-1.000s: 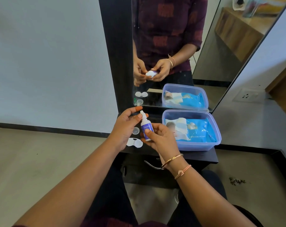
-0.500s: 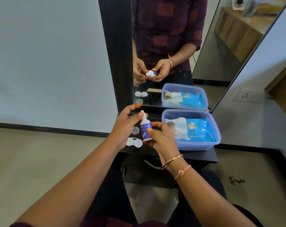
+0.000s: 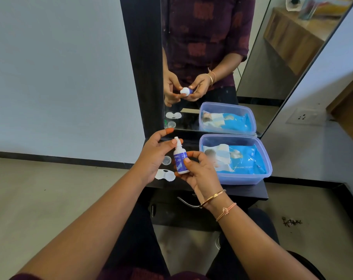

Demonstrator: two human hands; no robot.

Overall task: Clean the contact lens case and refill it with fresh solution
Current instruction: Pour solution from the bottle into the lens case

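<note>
A small white solution bottle [image 3: 180, 161] with a purple label stands upright in my right hand [image 3: 199, 172], which grips its body from the right and below. My left hand [image 3: 154, 155] pinches the bottle's narrow white cap at the top with thumb and finger. On the black shelf [image 3: 252, 191] below, the white contact lens case [image 3: 165, 175] lies flat, partly hidden by my left hand. A clear round lid [image 3: 166, 160] sits just behind it.
A blue plastic tub [image 3: 238, 178] holding a blue wipes pack [image 3: 235, 158] stands on the shelf to the right of my hands. A black-framed mirror [image 3: 212, 47] rises behind and reflects the hands and tub. A metal handle [image 3: 186, 203] sticks out under the shelf.
My hands and the bottle have stayed almost still over the shelf. My left fingers have shifted slightly on the cap.
</note>
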